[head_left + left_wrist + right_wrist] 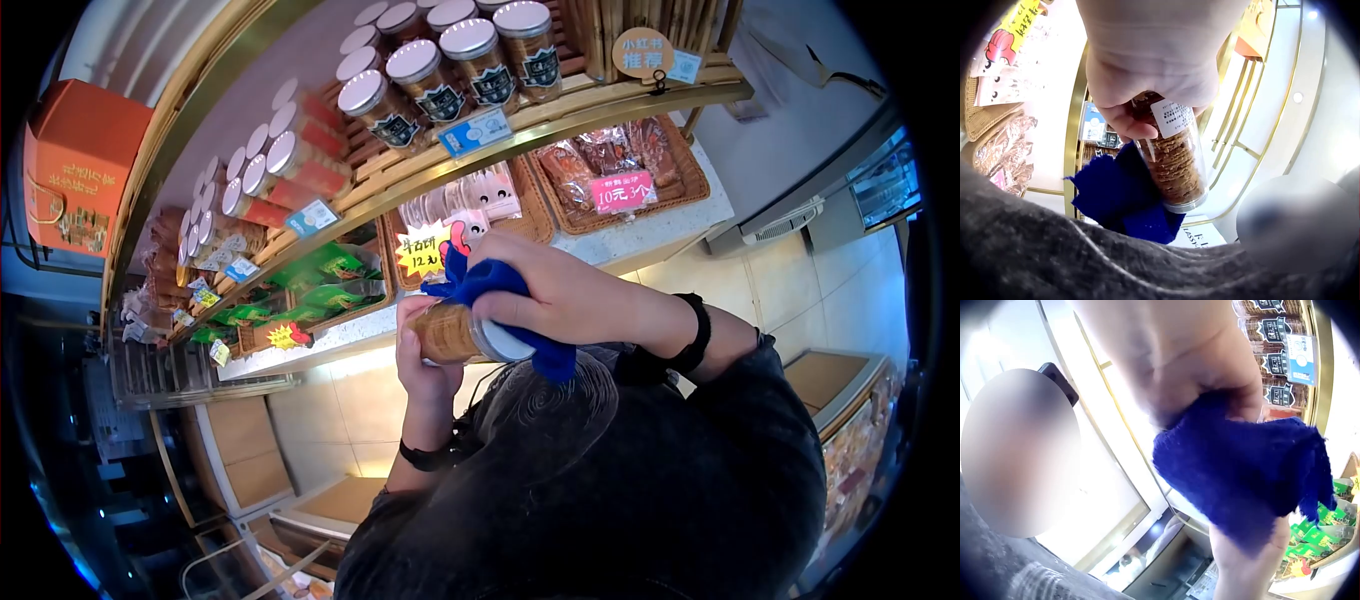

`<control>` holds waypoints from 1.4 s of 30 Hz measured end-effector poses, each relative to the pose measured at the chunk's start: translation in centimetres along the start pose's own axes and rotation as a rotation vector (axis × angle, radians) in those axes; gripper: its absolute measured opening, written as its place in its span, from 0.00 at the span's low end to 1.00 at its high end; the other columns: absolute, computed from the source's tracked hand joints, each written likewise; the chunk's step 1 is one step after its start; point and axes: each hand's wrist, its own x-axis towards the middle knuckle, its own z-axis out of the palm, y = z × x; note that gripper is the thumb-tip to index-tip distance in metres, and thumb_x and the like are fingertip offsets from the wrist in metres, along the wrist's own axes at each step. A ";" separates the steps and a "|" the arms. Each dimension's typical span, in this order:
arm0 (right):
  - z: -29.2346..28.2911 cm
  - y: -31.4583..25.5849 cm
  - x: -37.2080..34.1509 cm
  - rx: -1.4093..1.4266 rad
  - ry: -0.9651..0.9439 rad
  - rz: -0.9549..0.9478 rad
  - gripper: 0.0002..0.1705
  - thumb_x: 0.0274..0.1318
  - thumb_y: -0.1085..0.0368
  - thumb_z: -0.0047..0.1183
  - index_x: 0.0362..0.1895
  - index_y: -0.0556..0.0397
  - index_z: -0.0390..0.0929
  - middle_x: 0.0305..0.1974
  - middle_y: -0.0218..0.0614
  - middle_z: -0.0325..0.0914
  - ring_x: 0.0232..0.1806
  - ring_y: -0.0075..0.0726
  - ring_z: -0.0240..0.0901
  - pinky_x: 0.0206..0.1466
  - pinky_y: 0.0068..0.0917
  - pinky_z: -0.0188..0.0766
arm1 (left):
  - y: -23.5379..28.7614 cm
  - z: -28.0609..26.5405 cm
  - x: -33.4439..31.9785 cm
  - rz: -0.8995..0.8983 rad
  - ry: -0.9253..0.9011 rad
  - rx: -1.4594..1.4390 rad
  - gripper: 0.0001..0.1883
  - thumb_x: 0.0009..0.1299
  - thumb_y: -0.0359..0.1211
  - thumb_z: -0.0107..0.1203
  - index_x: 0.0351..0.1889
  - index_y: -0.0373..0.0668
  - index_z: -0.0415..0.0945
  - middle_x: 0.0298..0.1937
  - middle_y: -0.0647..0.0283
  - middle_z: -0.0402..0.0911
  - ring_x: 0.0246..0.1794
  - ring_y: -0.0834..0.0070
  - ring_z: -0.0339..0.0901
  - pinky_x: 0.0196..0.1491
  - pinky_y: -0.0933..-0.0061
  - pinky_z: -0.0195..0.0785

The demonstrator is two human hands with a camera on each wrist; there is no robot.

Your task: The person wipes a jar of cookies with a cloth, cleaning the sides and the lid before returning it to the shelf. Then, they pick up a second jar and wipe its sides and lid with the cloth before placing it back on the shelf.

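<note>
My left hand [428, 368] grips a clear jar [447, 334] of stacked brown biscuits, tilted on its side in front of my chest. A white printed label [1174, 118] shows near my fingers in the left wrist view. The jar's pale lid end [507, 343] points right in the head view. My right hand [560, 288] holds a blue cloth [494, 280] over that end, fingers curled into the fabric. In the right wrist view the cloth [1229, 462] hangs loose below the hand and hides most of the jar.
A slatted shelf with a gold edge [590, 116] carries several lidded jars [420, 80]. Beneath it, wicker baskets [690, 165] hold packaged food and green packets [335, 262] on a pale counter. An orange-red box [80, 165] stands at the left.
</note>
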 end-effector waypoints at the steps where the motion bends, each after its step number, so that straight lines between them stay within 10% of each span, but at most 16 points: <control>1: -0.2 -0.3 0.0 -0.010 -0.052 -0.031 0.18 0.61 0.54 0.47 0.44 0.57 0.70 0.39 0.49 0.72 0.43 0.54 0.70 0.49 0.40 0.66 | 0.2 0.3 0.1 -0.019 -0.007 -0.011 0.26 0.68 0.52 0.43 0.50 0.37 0.60 0.44 0.54 0.72 0.46 0.66 0.74 0.50 0.68 0.68; 18: -1.5 0.5 -0.1 0.124 -0.247 0.043 0.20 0.59 0.58 0.52 0.51 0.56 0.69 0.47 0.41 0.69 0.51 0.42 0.68 0.55 0.33 0.63 | -0.3 -0.3 -0.4 -0.237 -0.032 -0.209 0.30 0.72 0.51 0.34 0.64 0.39 0.59 0.56 0.53 0.72 0.57 0.62 0.71 0.59 0.61 0.64; 25: -2.1 0.6 -0.2 0.110 -0.308 0.113 0.21 0.58 0.57 0.54 0.50 0.57 0.70 0.43 0.41 0.72 0.47 0.37 0.70 0.51 0.30 0.65 | 0.1 -0.7 -0.1 -0.377 -0.032 -0.239 0.27 0.72 0.50 0.35 0.59 0.40 0.65 0.53 0.55 0.75 0.51 0.65 0.75 0.49 0.65 0.72; 31: -2.9 2.2 0.1 0.060 -0.361 0.185 0.22 0.56 0.52 0.55 0.48 0.55 0.73 0.37 0.39 0.76 0.41 0.32 0.73 0.45 0.28 0.68 | 0.0 -0.1 -0.2 -0.445 0.128 -0.094 0.21 0.72 0.49 0.37 0.51 0.44 0.68 0.40 0.61 0.78 0.24 0.75 0.76 0.12 0.82 0.62; 38: -2.7 3.8 0.2 0.233 -0.398 0.088 0.22 0.57 0.54 0.54 0.50 0.54 0.71 0.38 0.36 0.75 0.41 0.30 0.71 0.46 0.27 0.68 | 0.4 -1.0 0.0 -0.477 -0.027 -0.135 0.18 0.72 0.46 0.37 0.49 0.45 0.66 0.41 0.59 0.77 0.28 0.73 0.75 0.17 0.79 0.61; 42: -2.2 2.2 -0.5 0.442 -0.315 0.194 0.18 0.55 0.68 0.47 0.51 0.56 0.71 0.50 0.36 0.68 0.56 0.32 0.62 0.63 0.29 0.54 | 0.8 1.7 0.1 -0.464 0.061 -0.171 0.21 0.72 0.48 0.38 0.53 0.44 0.66 0.44 0.60 0.77 0.31 0.73 0.77 0.18 0.79 0.65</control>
